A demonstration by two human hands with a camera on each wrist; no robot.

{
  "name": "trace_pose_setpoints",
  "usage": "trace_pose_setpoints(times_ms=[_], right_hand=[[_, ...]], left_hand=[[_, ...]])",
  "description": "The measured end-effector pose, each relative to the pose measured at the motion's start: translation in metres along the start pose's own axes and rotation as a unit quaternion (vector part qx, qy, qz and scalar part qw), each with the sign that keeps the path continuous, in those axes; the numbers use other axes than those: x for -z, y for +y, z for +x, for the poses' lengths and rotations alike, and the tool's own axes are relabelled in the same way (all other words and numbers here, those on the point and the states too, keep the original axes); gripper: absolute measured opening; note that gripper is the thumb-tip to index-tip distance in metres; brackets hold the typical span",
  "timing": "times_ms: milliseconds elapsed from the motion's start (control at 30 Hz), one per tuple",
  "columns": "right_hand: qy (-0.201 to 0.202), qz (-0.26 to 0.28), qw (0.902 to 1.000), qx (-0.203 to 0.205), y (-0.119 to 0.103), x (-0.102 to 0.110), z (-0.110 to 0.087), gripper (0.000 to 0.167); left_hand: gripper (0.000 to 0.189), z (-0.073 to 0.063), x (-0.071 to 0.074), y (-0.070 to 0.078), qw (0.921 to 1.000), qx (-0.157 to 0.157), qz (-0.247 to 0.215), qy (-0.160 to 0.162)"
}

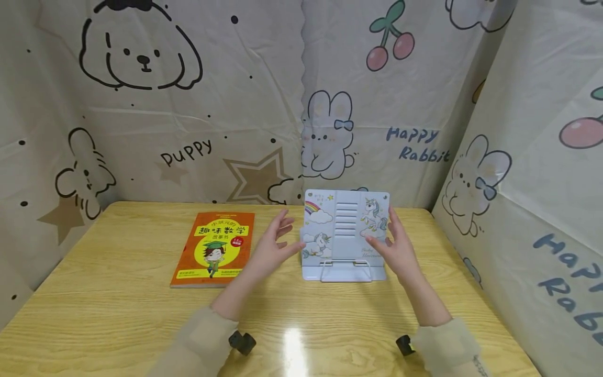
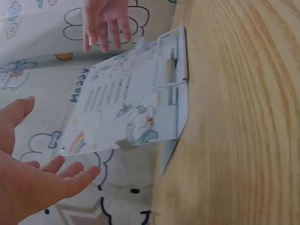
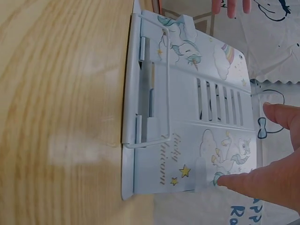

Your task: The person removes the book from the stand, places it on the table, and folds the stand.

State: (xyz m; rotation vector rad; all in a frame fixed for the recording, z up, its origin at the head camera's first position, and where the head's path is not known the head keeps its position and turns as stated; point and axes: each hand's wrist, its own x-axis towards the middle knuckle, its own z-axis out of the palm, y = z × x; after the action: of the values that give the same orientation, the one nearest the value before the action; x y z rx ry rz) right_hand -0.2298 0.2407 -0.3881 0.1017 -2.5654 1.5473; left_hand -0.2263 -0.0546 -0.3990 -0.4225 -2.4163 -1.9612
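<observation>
A white metal book stand (image 1: 346,220) printed with unicorns and a rainbow stands upright on the table, leaning back. Its wire page holder (image 1: 346,271) lies across the front of the lower ledge. To the left of the stand is my left hand (image 1: 270,248), fingers spread, thumb toward the stand's left edge, holding nothing. My right hand (image 1: 399,251) is at the stand's right edge with fingers apart; its thumb overlaps the front panel in the head view. In the left wrist view, the right hand's fingers (image 2: 104,35) extend loosely beside the panel.
An orange book (image 1: 214,251) with a cartoon graduate on its cover lies flat on the wooden table (image 1: 118,303), left of the stand. Cartoon-printed cloth (image 1: 264,104) hangs behind the table and along its sides.
</observation>
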Motion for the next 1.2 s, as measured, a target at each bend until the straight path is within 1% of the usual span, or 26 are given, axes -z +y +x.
trace_pose_setpoints(times_ms=[133, 267, 300, 367, 433, 533, 600, 733, 833, 967, 1133, 1200], right_hand=[[0.001, -0.001, 1.0, -0.007, 0.007, -0.001, 0.002, 0.094], [-0.001, -0.014, 0.9998, -0.017, 0.01, -0.001, 0.004, 0.094], [-0.002, -0.016, 0.9997, -0.019, 0.01, -0.001, 0.004, 0.094], [-0.002, -0.022, 0.9995, -0.023, 0.01, 0.0, 0.005, 0.094], [-0.002, -0.027, 0.9992, -0.029, 0.01, 0.0, 0.006, 0.093], [0.001, -0.031, 0.9989, -0.034, 0.01, 0.0, 0.007, 0.092], [0.002, -0.032, 0.9988, -0.037, 0.012, 0.0, 0.008, 0.092], [0.006, -0.034, 0.9989, -0.033, 0.015, -0.001, 0.01, 0.091], [0.011, -0.042, 0.9986, -0.031, 0.016, -0.002, 0.012, 0.09], [0.018, -0.049, 0.9981, -0.032, 0.016, -0.004, 0.014, 0.087], [0.019, -0.046, 0.9978, -0.045, 0.014, -0.005, 0.017, 0.084], [0.018, -0.046, 0.9976, -0.049, 0.013, -0.005, 0.018, 0.083]], left_hand=[[0.088, 0.011, -0.01, -0.009, 0.9999, 0.003, -0.012, 0.003], [0.092, 0.02, -0.018, -0.018, 0.9993, -0.003, -0.037, -0.001], [0.092, 0.022, -0.02, -0.02, 0.999, -0.003, -0.044, -0.005], [0.092, 0.022, -0.022, -0.014, 0.9984, -0.003, -0.054, -0.013], [0.092, 0.026, -0.025, -0.016, 0.9983, -0.004, -0.057, -0.013], [0.091, 0.032, -0.03, -0.019, 0.9987, -0.003, -0.05, -0.003], [0.092, 0.039, -0.033, -0.029, 0.9992, -0.004, -0.039, 0.007], [0.091, 0.045, -0.033, -0.032, 0.9997, 0.002, -0.024, 0.007], [0.09, 0.049, -0.032, -0.033, 0.9995, 0.017, -0.025, 0.002], [0.085, 0.053, -0.031, -0.035, 0.9995, 0.031, -0.01, 0.001], [0.082, 0.057, -0.029, -0.037, 0.9993, 0.037, 0.008, 0.005], [0.082, 0.059, -0.028, -0.038, 0.9993, 0.035, 0.012, 0.003]])
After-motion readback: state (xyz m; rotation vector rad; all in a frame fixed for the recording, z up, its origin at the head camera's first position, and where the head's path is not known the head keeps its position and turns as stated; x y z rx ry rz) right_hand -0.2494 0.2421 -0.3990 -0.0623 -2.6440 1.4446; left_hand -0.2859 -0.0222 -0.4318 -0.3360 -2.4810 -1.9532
